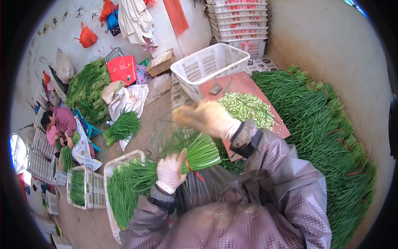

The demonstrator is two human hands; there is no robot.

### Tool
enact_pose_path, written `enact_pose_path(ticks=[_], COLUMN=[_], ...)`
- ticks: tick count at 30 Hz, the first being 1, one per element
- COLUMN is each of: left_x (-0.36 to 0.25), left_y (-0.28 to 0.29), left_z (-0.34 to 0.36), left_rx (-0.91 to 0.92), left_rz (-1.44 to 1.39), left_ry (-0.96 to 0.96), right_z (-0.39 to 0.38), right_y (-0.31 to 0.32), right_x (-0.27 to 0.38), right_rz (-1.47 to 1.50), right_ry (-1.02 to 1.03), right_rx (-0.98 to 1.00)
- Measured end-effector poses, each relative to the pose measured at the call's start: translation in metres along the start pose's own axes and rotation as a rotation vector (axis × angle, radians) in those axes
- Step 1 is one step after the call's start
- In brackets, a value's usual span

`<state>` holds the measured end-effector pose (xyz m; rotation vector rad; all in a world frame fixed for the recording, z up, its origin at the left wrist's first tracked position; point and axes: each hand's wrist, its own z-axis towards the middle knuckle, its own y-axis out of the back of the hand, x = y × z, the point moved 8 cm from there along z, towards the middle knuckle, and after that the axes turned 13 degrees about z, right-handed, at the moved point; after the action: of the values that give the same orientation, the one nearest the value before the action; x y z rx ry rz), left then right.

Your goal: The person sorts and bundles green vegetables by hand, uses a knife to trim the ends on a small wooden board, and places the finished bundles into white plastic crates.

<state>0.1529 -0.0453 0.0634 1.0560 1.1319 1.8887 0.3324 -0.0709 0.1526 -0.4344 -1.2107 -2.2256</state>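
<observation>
My left hand (170, 173), in a pale glove, is closed around a bunch of garlic chives (201, 153). A red tie (188, 164) circles the bunch just beside my fingers. The bunch's pale cut ends point right and its green leaves trail left over a white crate (107, 168). Above the bunch, apart from it, my gloved right hand (211, 119) is blurred by motion. Its fingers stretch out leftward, stained brownish, with nothing visible in them. Behind that hand, a heap of chopped stem ends (248, 108) lies on a reddish board (240, 81), with a small dark block (215, 89).
Tied chive bunches (319, 124) are piled along the right wall. A white basket (199, 83) stands beyond the board, before stacked baskets (242, 25). At left, a co-worker (62, 122) sits handling greens near a smaller crate (94, 189). More chives (122, 128) lie on the floor.
</observation>
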Motion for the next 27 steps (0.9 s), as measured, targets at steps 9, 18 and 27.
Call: enact_pose_path(ticks=[9,18,27], left_x=[0.03,0.074,0.062], left_y=[-0.013,-0.022,-0.014], left_z=[-0.03,-0.033,-0.032], left_rx=[-0.174,-0.005,-0.038], left_rz=[-0.255,-1.248,-1.475], left_ry=[0.13,0.413,0.478], right_z=[-0.125,-0.19,-0.055], right_y=[0.029,0.044,0.0], right_x=[-0.155,-0.225,0.026], right_rz=[-0.28,-0.592,0.956], right_ry=[-0.386,-0.708,-0.171], right_rx=[0.116,0.137,-0.272])
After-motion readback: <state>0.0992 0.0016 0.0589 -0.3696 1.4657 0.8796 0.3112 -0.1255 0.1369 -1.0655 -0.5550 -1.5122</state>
